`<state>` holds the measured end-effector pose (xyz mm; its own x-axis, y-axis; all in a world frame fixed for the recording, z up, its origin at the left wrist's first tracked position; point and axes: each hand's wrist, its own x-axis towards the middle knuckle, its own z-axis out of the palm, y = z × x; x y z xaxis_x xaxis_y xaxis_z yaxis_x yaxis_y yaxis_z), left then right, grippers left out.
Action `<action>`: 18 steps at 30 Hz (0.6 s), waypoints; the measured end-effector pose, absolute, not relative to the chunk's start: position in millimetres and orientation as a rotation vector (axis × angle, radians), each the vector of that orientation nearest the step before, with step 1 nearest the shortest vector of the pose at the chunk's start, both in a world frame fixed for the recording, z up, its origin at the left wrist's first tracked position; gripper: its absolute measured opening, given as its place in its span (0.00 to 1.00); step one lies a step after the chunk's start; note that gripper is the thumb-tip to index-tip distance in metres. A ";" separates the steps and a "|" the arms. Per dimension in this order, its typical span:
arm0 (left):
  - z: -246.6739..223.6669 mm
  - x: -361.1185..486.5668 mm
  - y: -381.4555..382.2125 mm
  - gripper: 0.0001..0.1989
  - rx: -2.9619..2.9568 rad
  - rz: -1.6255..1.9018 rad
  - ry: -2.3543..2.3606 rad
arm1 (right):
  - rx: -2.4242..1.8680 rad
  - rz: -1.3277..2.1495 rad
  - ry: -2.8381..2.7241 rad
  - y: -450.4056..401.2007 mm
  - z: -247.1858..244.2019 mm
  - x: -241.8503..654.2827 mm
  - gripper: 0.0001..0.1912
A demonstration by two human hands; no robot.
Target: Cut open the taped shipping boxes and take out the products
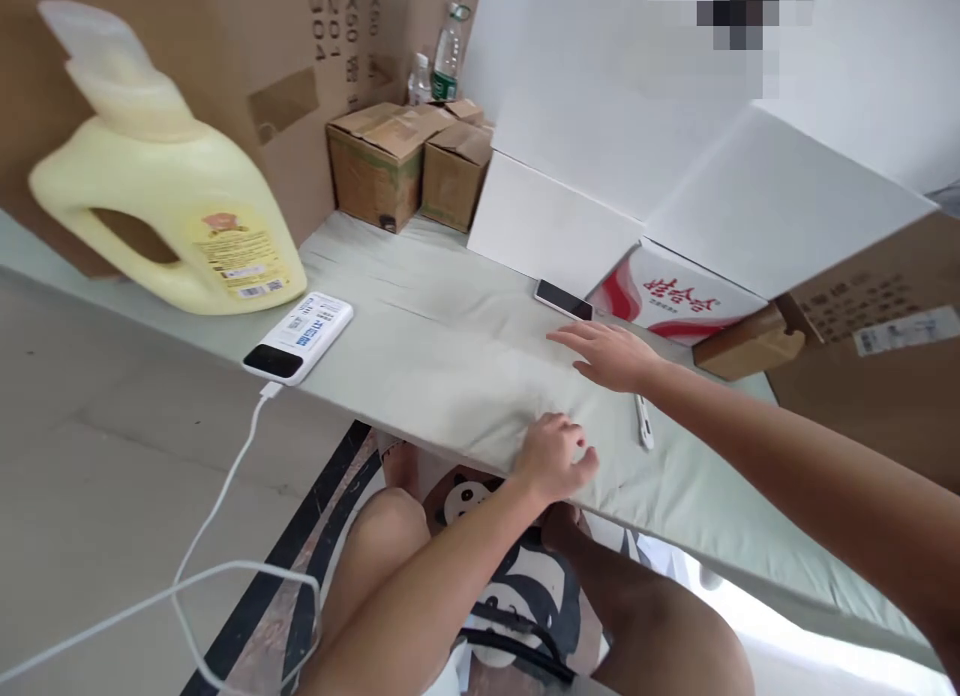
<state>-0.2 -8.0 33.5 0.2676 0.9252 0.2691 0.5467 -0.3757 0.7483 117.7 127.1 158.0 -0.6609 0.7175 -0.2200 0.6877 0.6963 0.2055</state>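
My right hand (611, 356) stretches over the pale green cloth (450, 346) with its fingers extended and nothing in it. Just beyond its fingers lies a dark-screened phone (564, 300) with a white edge. A slim white object (644, 424), partly hidden by my right forearm, rests on the cloth; I cannot make out its kind. Near the front edge, my left hand (555, 456) is on the cloth, fingers loosely bent and thumb apart, with nothing visible in it. A white power bank (322, 336) with a black panel lies at left, a white cable (244, 451) plugged into it.
At the left stands a yellow detergent jug (172, 206). Small cardboard boxes (379, 171) and plastic bottles (448, 51) are behind. White boxes (555, 216), a red-and-white carton (675, 296) and a brown carton (885, 356) line the back right. The table's front edge runs before my knees.
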 end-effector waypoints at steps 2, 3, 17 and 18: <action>42.9 -17.1 2.2 0.08 2.022 0.991 1.268 | 1.052 0.171 2.675 148.0 155.4 63.0 0.32; 47.7 -27.7 8.7 0.08 2.004 1.007 1.249 | 1.047 0.186 2.700 161.3 153.5 34.6 0.31; 69.7 -121.8 63.3 0.20 1.176 1.083 1.168 | 1.639 0.249 3.059 343.9 177.0 -283.4 0.16; 69.5 -124.5 64.3 0.20 1.157 1.086 1.166 | 1.708 0.220 3.029 348.5 177.1 -287.7 0.12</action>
<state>-124.5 64.3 69.5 0.0913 0.9912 -0.0954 -0.0254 0.0981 0.9948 -287.7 348.5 177.1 -0.4752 0.8064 0.3520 0.8488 0.5256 -0.0581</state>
